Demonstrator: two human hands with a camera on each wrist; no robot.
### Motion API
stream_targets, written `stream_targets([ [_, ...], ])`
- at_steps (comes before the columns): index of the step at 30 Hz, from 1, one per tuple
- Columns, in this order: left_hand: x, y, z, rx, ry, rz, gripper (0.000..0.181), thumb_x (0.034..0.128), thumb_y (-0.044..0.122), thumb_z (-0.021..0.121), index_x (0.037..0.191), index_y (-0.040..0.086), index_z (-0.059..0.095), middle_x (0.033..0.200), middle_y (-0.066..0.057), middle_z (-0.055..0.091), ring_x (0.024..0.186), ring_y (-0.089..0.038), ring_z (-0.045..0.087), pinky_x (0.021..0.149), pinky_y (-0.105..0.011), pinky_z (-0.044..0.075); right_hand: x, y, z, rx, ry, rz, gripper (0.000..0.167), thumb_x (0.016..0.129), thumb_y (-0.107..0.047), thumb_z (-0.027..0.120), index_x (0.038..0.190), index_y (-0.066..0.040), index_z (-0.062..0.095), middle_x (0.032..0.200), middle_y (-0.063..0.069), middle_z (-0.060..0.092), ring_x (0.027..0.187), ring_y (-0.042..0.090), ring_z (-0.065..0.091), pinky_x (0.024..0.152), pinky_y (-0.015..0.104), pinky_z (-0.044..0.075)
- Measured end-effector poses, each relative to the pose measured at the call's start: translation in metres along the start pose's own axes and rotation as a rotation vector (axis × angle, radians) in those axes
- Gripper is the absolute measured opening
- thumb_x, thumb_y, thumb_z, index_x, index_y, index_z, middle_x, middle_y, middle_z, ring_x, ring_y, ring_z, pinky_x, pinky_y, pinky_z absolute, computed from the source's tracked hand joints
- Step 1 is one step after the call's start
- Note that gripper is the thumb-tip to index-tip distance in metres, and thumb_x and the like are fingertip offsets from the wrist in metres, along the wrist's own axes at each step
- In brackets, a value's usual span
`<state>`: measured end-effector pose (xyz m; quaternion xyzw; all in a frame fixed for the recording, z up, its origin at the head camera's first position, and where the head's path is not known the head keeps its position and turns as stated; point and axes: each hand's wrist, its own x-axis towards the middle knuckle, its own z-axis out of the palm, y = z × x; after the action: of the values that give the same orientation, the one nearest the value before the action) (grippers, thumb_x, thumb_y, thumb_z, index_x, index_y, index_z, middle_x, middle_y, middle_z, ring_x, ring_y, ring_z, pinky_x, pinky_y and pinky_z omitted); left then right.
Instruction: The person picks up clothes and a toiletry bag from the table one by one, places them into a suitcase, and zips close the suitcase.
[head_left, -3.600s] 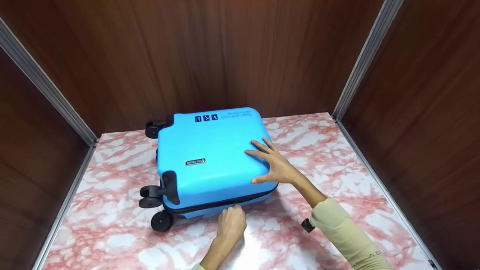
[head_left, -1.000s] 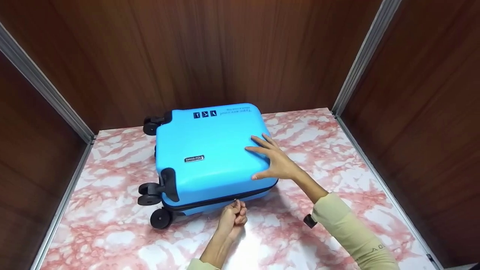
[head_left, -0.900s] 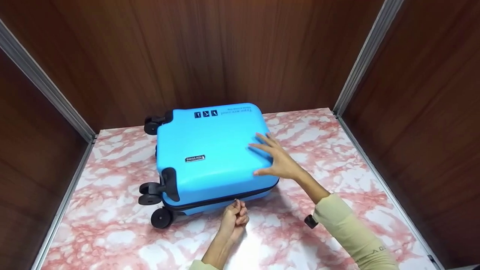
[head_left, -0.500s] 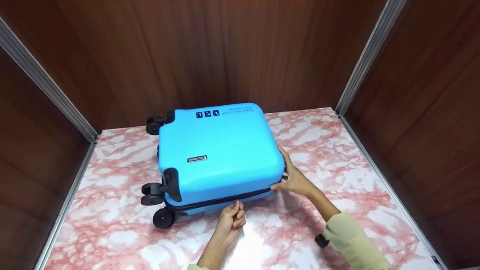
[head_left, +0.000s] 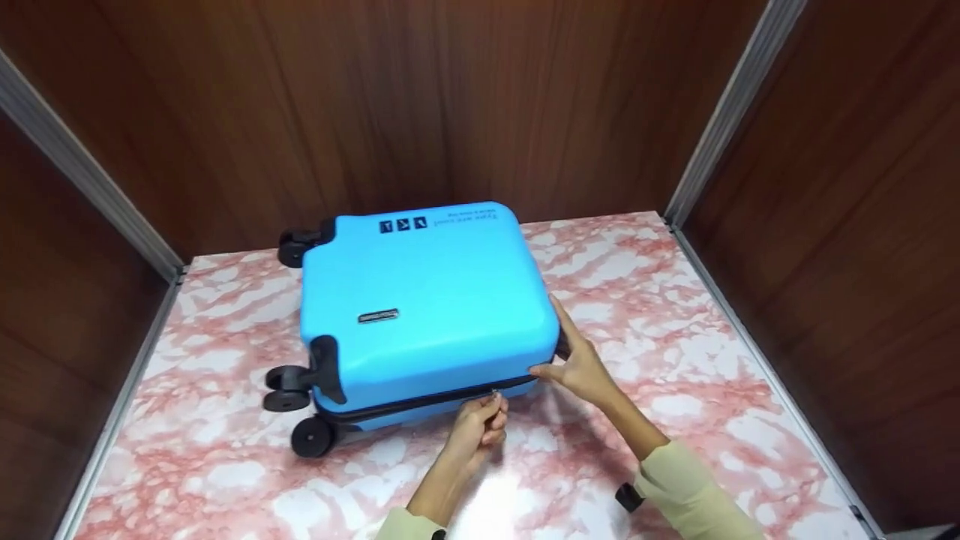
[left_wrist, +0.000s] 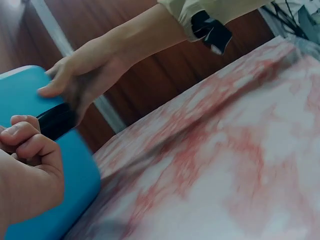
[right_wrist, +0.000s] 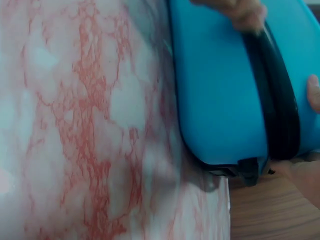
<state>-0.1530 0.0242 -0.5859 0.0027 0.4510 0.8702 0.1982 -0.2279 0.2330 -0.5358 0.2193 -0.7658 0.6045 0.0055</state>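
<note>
A bright blue hard-shell suitcase (head_left: pixel 427 292) lies flat, its black wheels (head_left: pixel 313 436) to the left. Along its near side runs a black zipper band (head_left: pixel 420 403). My left hand (head_left: pixel 474 433) pinches what looks like a small zipper pull (head_left: pixel 495 393) on that band, fingers curled; in the left wrist view this hand (left_wrist: pixel 32 170) hides the pull. At the near right corner my right hand (head_left: pixel 585 373) grips the suitcase, thumb on the near side by the zipper and fingers round the right end. The right wrist view shows the zipper band (right_wrist: pixel 275 95) running between both hands.
The suitcase rests on a red-and-white marbled surface (head_left: pixel 652 322). Dark wood-grain panels (head_left: pixel 480 105) rise behind and at both sides, with metal strips (head_left: pixel 720 135) at the corners. A black band (head_left: pixel 628 496) sits at the right sleeve.
My right hand has moved off the suitcase's top down to its near right corner. My left hand has turned over and slid a little rightward along the zipper.
</note>
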Motion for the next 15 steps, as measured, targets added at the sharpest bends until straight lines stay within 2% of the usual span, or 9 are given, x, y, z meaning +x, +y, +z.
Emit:
stream_targets([
  [5,0.005,-0.002,0.007,-0.027,0.018,0.005,0.027,0.1062,0.014,0.040,0.083,0.009,0.052,0.059,0.008,0.041,0.039,0.002,0.030,0.043,-0.014,0.024,0.003,-0.013,0.005,0.005,-0.017,-0.013,0.114,0.076,0.001,0.081,0.161,-0.014,0.007,0.150,0.030,0.043,0.126,0.043,0.056,0.098,0.056,0.049],
  [10,0.012,-0.005,0.014,-0.043,0.004,-0.020,0.026,0.1058,0.014,0.041,0.083,0.010,0.054,0.060,0.008,0.042,0.041,0.003,0.031,0.044,-0.014,0.026,-0.001,-0.029,0.001,0.001,-0.009,-0.012,0.112,0.076,0.001,0.081,0.160,-0.009,0.008,0.149,0.031,0.043,0.125,0.043,0.057,0.097,0.045,0.053],
  [15,0.018,-0.011,0.021,-0.058,0.012,-0.053,0.026,0.1055,0.013,0.041,0.083,0.010,0.054,0.059,0.008,0.042,0.040,0.003,0.031,0.044,-0.014,0.025,0.000,-0.012,-0.002,-0.005,-0.041,-0.021,0.109,0.079,0.000,0.078,0.161,-0.011,0.007,0.152,0.029,0.041,0.131,0.042,0.053,0.101,0.045,0.050],
])
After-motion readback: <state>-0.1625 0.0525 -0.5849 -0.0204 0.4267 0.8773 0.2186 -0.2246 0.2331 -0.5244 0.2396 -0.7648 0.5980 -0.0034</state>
